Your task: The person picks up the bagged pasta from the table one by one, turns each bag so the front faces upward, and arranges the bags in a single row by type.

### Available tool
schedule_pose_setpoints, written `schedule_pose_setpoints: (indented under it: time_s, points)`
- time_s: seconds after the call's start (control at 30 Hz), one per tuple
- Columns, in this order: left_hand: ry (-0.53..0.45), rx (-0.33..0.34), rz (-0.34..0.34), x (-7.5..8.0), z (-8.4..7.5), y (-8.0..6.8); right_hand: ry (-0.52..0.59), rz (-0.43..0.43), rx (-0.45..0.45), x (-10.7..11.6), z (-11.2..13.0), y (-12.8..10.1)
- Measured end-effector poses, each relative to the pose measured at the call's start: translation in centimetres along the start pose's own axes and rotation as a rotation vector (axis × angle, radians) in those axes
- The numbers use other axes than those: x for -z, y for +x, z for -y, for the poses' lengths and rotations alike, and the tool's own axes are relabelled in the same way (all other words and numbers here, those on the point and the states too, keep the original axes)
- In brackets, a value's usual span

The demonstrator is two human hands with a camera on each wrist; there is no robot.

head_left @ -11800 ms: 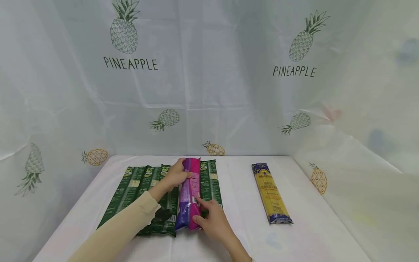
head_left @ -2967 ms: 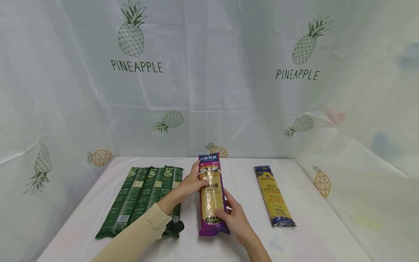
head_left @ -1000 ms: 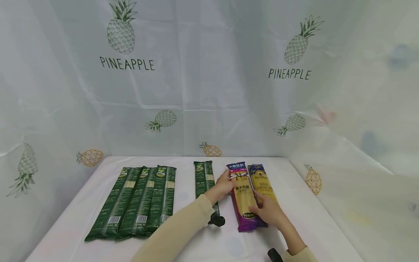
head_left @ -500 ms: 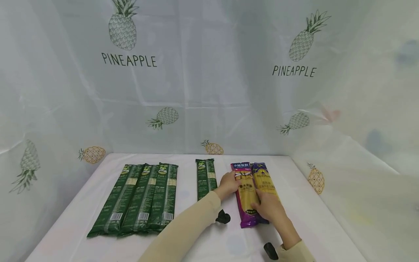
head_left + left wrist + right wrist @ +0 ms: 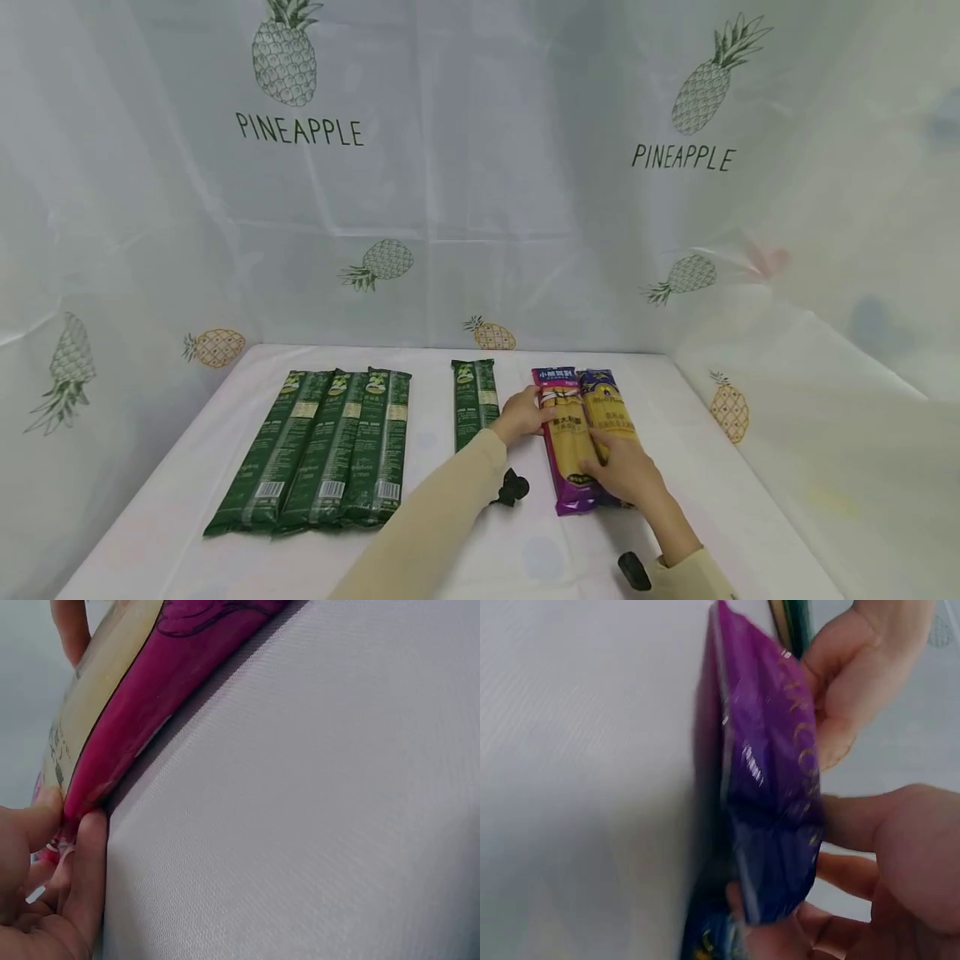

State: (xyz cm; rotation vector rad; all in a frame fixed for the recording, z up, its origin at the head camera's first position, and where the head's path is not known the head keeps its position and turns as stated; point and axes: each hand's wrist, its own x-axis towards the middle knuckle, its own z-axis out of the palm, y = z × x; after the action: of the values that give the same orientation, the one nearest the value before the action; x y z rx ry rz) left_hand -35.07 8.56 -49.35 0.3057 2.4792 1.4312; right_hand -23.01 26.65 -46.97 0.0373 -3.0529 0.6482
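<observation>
A pink and purple pasta packet [image 5: 567, 442], its clear front showing yellow pasta, lies against the left side of a yellow and blue spaghetti packet [image 5: 606, 406]. My left hand [image 5: 522, 414] pinches the pink packet's upper left edge; in the left wrist view the thumb [image 5: 46, 817] is on its front and the fingers are at its side. Near the lower right edge, my right hand [image 5: 628, 472] grips the same packet. The right wrist view has its purple end [image 5: 769, 765] between thumb and fingers. My right hand covers the yellow packet's lower part.
To the left, three green packets [image 5: 315, 450] lie side by side. A single green packet [image 5: 475, 400] lies between them and the pink one, partly behind my left sleeve [image 5: 442, 517]. White cloth [image 5: 540, 558] covers the table; a pineapple-print curtain [image 5: 510, 167] hangs behind.
The pink packet, earlier back side up over the green packets, was turned front up and carried right to the yellow one. Over the last second it has come down flatter beside it, both hands still on it.
</observation>
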Motion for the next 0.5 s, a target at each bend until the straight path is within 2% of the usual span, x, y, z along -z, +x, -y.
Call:
schedule_pose_setpoints:
  time_s: [0.1,0.23,0.5]
  points:
    - [0.040,0.005,-0.014,-0.7,0.6,1.1,0.013,0.012,0.011,0.1,-0.6,-0.1]
    - [0.029,0.011,-0.019,-1.3,1.3,2.1,0.043,0.018,-0.002,0.1,-0.9,-0.3]
    - [-0.059,0.058,0.011,-0.9,1.3,2.3,0.049,-0.014,-0.038,0.1,-0.8,-0.6]
